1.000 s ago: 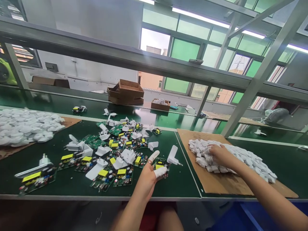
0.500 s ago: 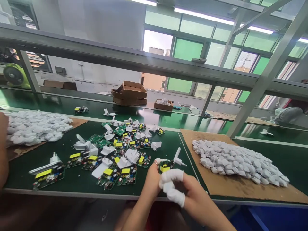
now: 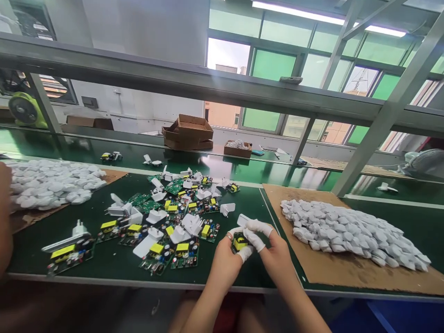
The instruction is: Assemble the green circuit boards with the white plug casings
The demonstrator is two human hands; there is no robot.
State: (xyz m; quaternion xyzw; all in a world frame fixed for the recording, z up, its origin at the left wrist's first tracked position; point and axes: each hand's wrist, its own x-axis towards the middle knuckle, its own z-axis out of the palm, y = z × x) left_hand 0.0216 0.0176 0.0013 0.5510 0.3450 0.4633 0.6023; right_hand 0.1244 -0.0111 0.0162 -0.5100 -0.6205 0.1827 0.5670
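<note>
1. Head view, far left: heap of white shells (image 3: pixel 52 187) on cardboard; another person's arm (image 3: pixel 5 217) at the edge.
2. Middle of bench (image 3: pixel 104 259): scattered circuit boards (image 3: pixel 173 222).
3. Left hand (image 3: pixel 229 259) and right hand (image 3: pixel 274 252), grips both pinching one circuit board (image 3: pixel 239 242) with white casing (image 3: pixel 244 221), apparently fitting them; pressing home likely next.
4. Right: second heap of white parts (image 3: pixel 350 231).
5. No readable writing.

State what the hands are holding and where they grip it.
Both hands, left hand and right hand, pinch one small circuit board by its edges with cot-covered fingertips; a white piece behind it is unclear.
</note>
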